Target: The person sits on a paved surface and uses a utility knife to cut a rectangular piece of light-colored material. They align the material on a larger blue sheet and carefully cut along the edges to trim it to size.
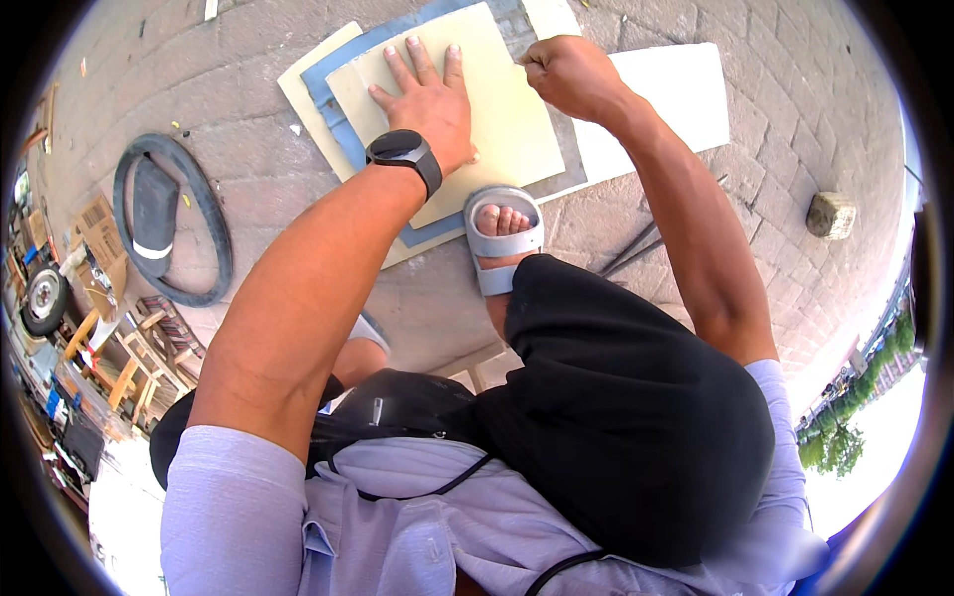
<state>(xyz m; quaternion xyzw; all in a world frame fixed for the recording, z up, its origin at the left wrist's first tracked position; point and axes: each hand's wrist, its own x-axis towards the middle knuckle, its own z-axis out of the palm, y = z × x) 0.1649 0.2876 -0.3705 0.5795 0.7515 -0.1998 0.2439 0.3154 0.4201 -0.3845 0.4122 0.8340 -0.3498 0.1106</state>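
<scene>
Left grip rests flat, fingers spread, on a cream sheet layered over a blue sheet on brick paving; right grip, fingers curled together, is near its right edge, anything held hidden.

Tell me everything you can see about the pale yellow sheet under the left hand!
The pale yellow sheet is plain and straight-edged, and looks stiff, perhaps like card. It lies flat, set at a slant, on top of a blue-grey sheet that shows around its edges. The left hand rests on it with fingers spread. A grey sandal overlaps its near edge. The right hand is closed by its right edge; I can't tell whether they touch.
</scene>
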